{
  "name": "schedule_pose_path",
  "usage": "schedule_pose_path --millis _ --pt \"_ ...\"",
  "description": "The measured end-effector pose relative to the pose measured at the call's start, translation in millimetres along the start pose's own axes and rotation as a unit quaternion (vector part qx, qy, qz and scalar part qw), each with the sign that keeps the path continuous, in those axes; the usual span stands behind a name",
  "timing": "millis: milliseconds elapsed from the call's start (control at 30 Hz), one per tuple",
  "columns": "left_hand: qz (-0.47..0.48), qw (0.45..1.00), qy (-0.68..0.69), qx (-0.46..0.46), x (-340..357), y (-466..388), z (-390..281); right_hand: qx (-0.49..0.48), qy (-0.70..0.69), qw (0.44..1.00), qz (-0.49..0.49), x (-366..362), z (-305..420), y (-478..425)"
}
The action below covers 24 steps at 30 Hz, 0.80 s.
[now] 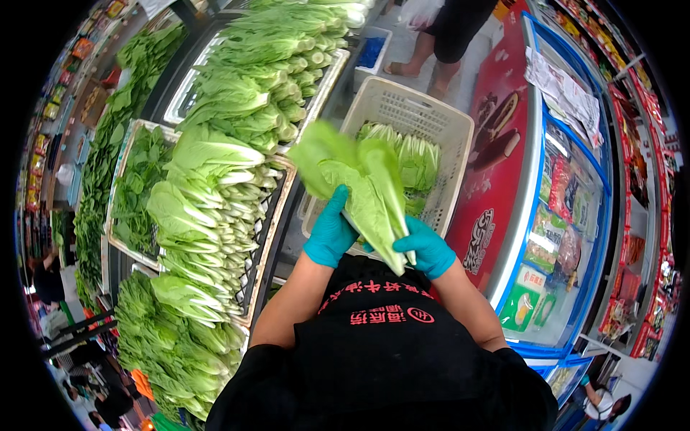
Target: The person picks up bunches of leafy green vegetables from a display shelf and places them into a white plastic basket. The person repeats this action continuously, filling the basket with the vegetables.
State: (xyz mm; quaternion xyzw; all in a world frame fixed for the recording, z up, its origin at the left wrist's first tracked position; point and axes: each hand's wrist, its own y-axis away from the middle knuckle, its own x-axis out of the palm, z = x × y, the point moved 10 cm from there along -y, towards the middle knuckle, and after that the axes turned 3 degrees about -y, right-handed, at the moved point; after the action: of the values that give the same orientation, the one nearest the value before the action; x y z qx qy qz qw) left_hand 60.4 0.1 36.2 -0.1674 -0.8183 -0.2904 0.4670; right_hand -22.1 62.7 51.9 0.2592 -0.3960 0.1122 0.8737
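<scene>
A head of leafy greens (366, 194) with broad light-green leaves and pale stems is held in front of my apron, its leaf tips pointing away from me and blurred. My left hand (331, 231), in a teal glove, grips its left side with the thumb on top. On the right, my gloved right hand (426, 247) holds the pale stem end. Beyond my hands stands a whitish plastic crate (458, 140) with slotted walls. More of the greens (418, 161) lie inside it, partly hidden by the head I hold.
To my left, a display holds stacked pale-stemmed greens (205, 226), long lettuce-like greens (259, 81) and a leafy pile (167, 345). A chest freezer (560, 226) with blue-edged glass flanks the crate on the right. Ahead, a person's legs (447, 43) stand near a bin (372, 51).
</scene>
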Motion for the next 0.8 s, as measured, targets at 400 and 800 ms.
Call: schedule_pose_path --millis 400,800 --pt "-0.173 0.974 0.075 0.127 -55.6 60.1 -38.6 -0.042 0.488 0.871 -0.026 62.4 -29.4 -26.5" --pt "-0.51 0.708 -0.193 0.448 -112.3 357.4 -252.4 -0.075 0.529 0.815 0.223 286.5 -177.6 -140.7"
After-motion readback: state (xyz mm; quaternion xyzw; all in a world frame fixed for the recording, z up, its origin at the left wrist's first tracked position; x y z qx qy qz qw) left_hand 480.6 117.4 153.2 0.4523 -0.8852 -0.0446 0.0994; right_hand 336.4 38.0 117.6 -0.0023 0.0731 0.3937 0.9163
